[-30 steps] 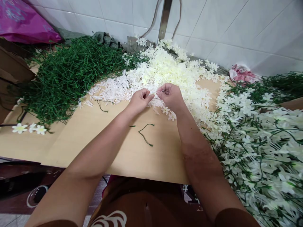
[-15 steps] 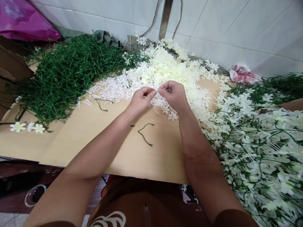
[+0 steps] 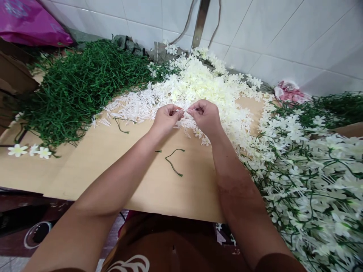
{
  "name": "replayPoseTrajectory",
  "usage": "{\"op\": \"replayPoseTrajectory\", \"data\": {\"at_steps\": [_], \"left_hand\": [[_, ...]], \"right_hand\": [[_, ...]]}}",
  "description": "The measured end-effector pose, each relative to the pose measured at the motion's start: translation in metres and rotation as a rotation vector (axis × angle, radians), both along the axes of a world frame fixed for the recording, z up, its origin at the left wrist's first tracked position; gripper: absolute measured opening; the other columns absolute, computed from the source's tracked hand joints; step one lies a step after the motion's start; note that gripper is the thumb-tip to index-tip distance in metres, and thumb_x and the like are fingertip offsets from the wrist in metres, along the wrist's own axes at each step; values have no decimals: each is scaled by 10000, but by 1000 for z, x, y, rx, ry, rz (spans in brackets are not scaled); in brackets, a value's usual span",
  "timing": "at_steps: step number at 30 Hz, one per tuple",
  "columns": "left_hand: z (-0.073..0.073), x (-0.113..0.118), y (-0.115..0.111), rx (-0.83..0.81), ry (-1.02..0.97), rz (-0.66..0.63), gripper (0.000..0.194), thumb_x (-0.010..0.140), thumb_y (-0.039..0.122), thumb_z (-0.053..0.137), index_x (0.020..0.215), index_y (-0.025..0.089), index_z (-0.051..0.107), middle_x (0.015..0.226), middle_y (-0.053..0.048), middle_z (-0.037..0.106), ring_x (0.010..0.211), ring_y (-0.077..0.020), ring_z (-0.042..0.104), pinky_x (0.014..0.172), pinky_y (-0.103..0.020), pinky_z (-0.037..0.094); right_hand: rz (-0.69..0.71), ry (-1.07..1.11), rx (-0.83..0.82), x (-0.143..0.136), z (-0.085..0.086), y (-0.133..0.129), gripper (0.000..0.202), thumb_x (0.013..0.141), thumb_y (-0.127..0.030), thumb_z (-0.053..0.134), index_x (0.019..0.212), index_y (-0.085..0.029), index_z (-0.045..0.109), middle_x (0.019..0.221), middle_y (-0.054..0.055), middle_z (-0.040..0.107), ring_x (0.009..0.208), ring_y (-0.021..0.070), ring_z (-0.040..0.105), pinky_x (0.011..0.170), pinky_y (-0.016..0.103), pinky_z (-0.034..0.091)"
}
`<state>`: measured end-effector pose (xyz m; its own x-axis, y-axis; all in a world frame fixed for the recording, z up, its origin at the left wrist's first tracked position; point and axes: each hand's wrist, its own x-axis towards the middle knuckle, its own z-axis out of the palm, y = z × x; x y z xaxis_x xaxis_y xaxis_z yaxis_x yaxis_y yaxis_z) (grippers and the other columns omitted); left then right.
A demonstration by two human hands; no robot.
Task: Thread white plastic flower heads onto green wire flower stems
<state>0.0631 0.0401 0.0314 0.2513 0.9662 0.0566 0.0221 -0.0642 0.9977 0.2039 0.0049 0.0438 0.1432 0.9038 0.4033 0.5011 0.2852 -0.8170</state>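
Left hand (image 3: 165, 120) shifted left; tan board (image 3: 193, 192) before tiled wall (image 3: 261, 30).

The table (image 3: 85, 162) bears green stems (image 3: 90, 77) left of the fingers (image 3: 176, 116), white threads (image 3: 132, 107) just past them, flowers (image 3: 201, 81) beyond and right, a bent stem (image 3: 171, 164) nearer.

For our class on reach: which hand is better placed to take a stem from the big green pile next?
Probably the left hand: it is nearer the green pile, while the right hand would have to reach past it.
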Motion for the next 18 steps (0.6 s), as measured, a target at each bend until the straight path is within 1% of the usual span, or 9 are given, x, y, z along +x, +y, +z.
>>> {"op": "replayPoseTrajectory", "data": {"at_steps": [6, 12, 15, 18], "left_hand": [[2, -2, -2, -43, 47, 31, 252, 763, 154, 664, 589, 165, 482, 526, 36, 553, 490, -69, 454, 540, -221, 350], [5, -1, -5, -53, 20, -39, 169, 770, 97, 615, 632, 147, 530, 579, 23, 587, 527, -70, 482, 559, -217, 356], [4, -1, -4, -59, 24, -32, 193, 766, 117, 619, 606, 148, 516, 556, 28, 573, 524, -67, 483, 555, -211, 356], [2, -3, -3, -64, 64, 0, 207, 770, 154, 623, 598, 152, 508, 543, 31, 563, 515, -66, 480, 550, -212, 353]], "right_hand": [[4, 11, -11, -3, -1, 0, 69, 742, -182, 648, 694, -188, 598, 620, -36, 505, 544, 87, 403, 583, 287, 389], [-42, 18, -10, -4, -6, 3, 63, 750, -178, 629, 695, -186, 598, 633, -30, 533, 554, 92, 427, 611, 292, 410], [-65, -10, 24, -2, -10, 5, 33, 760, -172, 612, 728, -180, 613, 679, -19, 560, 576, 96, 454, 631, 295, 428], [-78, -96, 88, -2, -10, 5, 37, 778, -179, 595, 750, -177, 619, 728, 0, 581, 619, 112, 489, 645, 303, 446]]}}
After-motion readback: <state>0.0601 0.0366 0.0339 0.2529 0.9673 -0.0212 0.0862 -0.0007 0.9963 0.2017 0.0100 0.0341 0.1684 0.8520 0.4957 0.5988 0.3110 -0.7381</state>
